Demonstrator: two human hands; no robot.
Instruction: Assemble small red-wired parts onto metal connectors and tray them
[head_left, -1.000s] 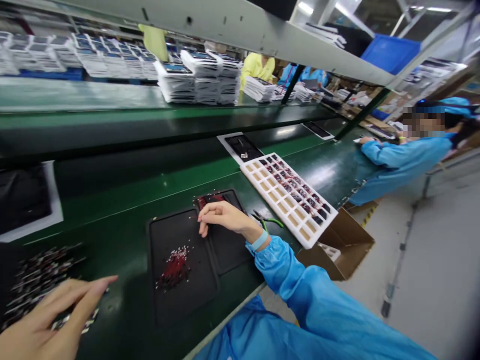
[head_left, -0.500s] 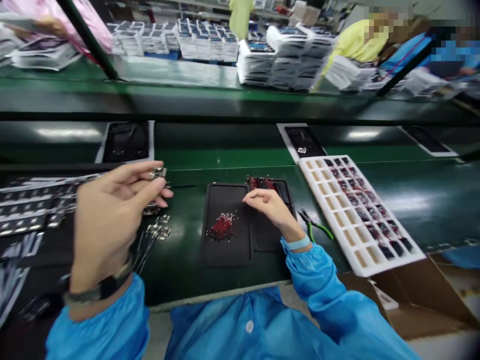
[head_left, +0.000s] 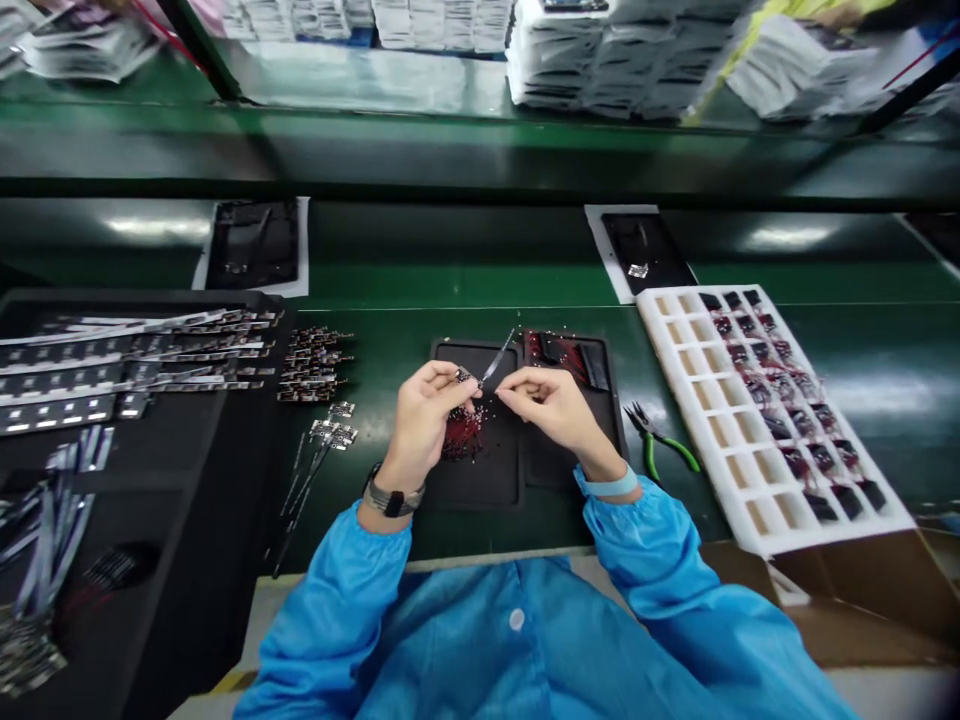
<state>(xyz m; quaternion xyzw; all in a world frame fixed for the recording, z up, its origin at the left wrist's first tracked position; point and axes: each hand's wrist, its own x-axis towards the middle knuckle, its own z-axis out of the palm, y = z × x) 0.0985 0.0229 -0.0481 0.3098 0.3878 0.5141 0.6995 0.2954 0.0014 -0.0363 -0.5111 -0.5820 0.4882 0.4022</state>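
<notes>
Above the left black tray, my left hand pinches a small circuit board, from which a thin pale strip sticks up to the right. My right hand is closed in a pinch close to that board; whatever lies between its fingertips is too small to make out. Below the hands, a pile of short red wires with pale ends rests in the tray. A second black tray beside it holds more red wires and black pieces. Green-handled pliers lie open right of the trays.
A white foam tray with dark wired parts stands at the right, above a cardboard box. Circuit boards are stacked at the left, near loose boards and strips. Flat black panels lie along the back.
My left hand has moved right with the circuit board, from the left side to above the wire pile. My right hand stays pinched, now close to the board. The view has tilted downward.
</notes>
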